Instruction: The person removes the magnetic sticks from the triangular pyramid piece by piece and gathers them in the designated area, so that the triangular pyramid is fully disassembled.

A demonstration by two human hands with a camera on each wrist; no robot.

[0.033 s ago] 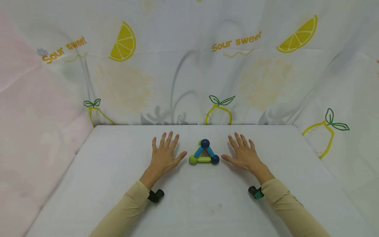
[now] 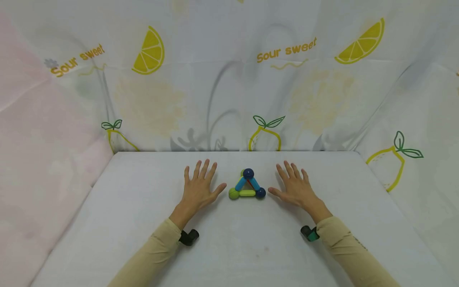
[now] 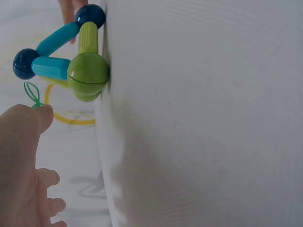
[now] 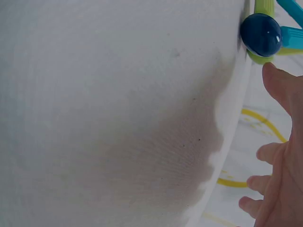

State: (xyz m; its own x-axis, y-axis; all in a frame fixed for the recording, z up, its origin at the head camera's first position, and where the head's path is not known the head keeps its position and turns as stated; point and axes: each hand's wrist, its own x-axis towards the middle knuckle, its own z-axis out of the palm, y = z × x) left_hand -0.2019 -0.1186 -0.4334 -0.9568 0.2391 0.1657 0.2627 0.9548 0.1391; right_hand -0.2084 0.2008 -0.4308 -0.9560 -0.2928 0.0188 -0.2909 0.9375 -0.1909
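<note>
A small pyramid of magnetic sticks and balls (image 2: 247, 193) stands on the white table between the two hands. Its top ball (image 2: 248, 173) and right front ball are dark blue; the left front ball (image 3: 88, 73) is green, with another green one partly hidden behind. Light blue sticks (image 3: 51, 67) slope up to the top, a yellow-green stick joins the front balls, and a red one shows through the gap. Left of it, my left hand (image 2: 198, 191) has its fingers spread, holding nothing. My right hand (image 2: 297, 189) is likewise spread on the other side, thumb tip close to the right blue ball (image 4: 261, 35).
A white cloth covers the table (image 2: 229, 247). Behind it hangs a pale curtain (image 2: 222, 79) printed with lemons and lettering. Small dark wrist cameras sit below the left sleeve (image 2: 157, 243) and right sleeve (image 2: 348, 243).
</note>
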